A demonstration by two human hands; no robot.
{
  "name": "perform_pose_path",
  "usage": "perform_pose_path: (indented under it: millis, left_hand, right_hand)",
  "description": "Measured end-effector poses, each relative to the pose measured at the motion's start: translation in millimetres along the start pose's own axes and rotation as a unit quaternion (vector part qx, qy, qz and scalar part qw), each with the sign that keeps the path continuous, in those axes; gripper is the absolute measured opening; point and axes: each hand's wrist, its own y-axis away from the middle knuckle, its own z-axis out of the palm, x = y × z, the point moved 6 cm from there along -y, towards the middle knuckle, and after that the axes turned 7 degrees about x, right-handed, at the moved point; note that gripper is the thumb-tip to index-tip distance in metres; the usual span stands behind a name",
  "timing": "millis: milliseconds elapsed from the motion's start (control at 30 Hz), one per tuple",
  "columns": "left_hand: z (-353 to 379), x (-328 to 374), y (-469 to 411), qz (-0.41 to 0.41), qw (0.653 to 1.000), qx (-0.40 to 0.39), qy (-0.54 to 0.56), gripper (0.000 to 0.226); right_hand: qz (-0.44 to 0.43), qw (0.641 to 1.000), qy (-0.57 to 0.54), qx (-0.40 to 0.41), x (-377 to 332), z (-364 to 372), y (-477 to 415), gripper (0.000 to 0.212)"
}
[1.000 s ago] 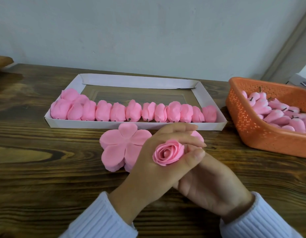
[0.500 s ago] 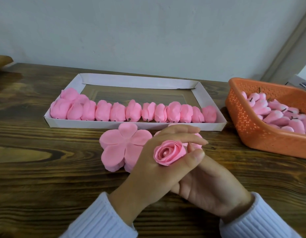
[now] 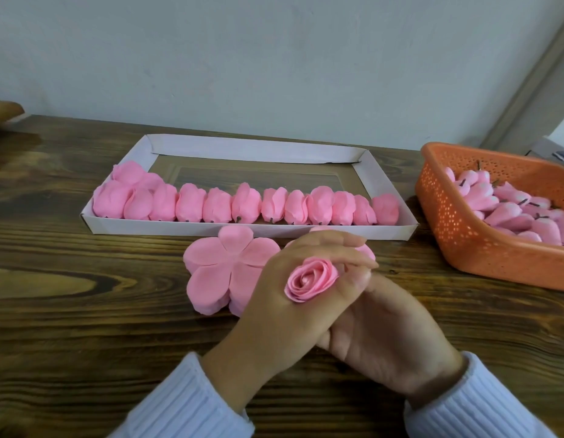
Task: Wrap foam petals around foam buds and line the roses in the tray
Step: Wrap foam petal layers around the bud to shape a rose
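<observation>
Nothing has shifted: left hand (image 3: 274, 298) still pinches one rose (image 3: 312, 279) between thumb and fingers, above the table's (image 3: 84, 311) near-middle. Right hand (image 3: 385, 336) lies beneath it with its fingers hidden, so its grip cannot be told. One tray (image 3: 242, 150) holds about fourteen finished roses (image 3: 245, 203) along its near edge. One basket (image 3: 464, 241) sits at the table's right edge.

A dark wooden table (image 3: 84, 311) meets a pale wall (image 3: 274, 58).
</observation>
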Motion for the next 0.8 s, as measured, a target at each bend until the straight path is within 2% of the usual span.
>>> perform_pose_path:
  millis: [100,233,300,433,633,733,800]
  left_hand:
    - [0,0,1,0.006,1.0,0.003,0.0,0.016]
    - [-4,-5,1,0.009,0.998,0.055,0.022,0.026]
    - [-7,-6,1,0.016,0.996,0.082,0.014,0.024]
    - [-13,-6,1,0.024,0.988,0.13,-0.078,0.026]
    - [-14,-7,-6,-0.045,0.981,0.126,-0.142,0.015]
    - [-23,2,-26,-0.064,0.973,0.119,-0.189,0.016]
    - [-37,13,-54,-0.061,0.976,0.103,-0.185,0.009]
  right_hand:
    - [-0.012,0.999,0.022,0.043,2,-6,1,0.047]
    - [-0.074,0.996,-0.05,0.021,-9,0,3,0.057]
    - [-0.107,0.992,-0.056,0.037,-14,-1,3,0.047]
    - [-0.157,0.981,-0.023,0.108,-19,-9,3,0.039]
    - [-0.206,0.961,0.036,0.182,-24,-17,5,0.041]
    - [-0.212,0.958,0.019,0.195,-25,-19,5,0.04]
    - [-0.207,0.957,0.007,0.201,-24,-20,5,0.04]
